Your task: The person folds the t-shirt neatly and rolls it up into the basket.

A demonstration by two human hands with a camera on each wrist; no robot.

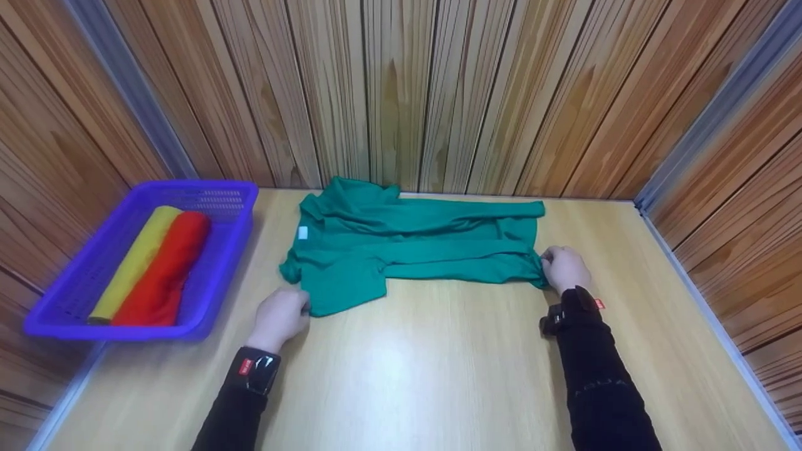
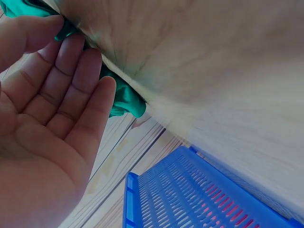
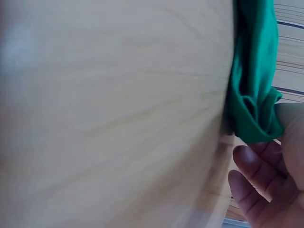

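A green short-sleeved shirt (image 1: 438, 247) lies sideways on the table in the head view, wrinkled, its collar end to the left with a small white label (image 1: 303, 233). My left hand (image 1: 281, 318) is at the near sleeve and pinches its edge between thumb and fingers. In the left wrist view the green cloth (image 2: 126, 97) shows behind the fingers of that hand. At the opposite end, my right hand (image 1: 566, 269) pinches the near corner of the hem. A folded bit of this hem (image 3: 259, 121) is between thumb and fingers in the right wrist view, the other fingers loosely bent.
A purple basket (image 1: 235, 250) stands at the left with a rolled yellow cloth (image 1: 135, 263) and a rolled red cloth (image 1: 166, 272) in it. Wood-panelled walls (image 1: 395, 94) close off the back and both sides of the light wooden table (image 1: 401, 376).
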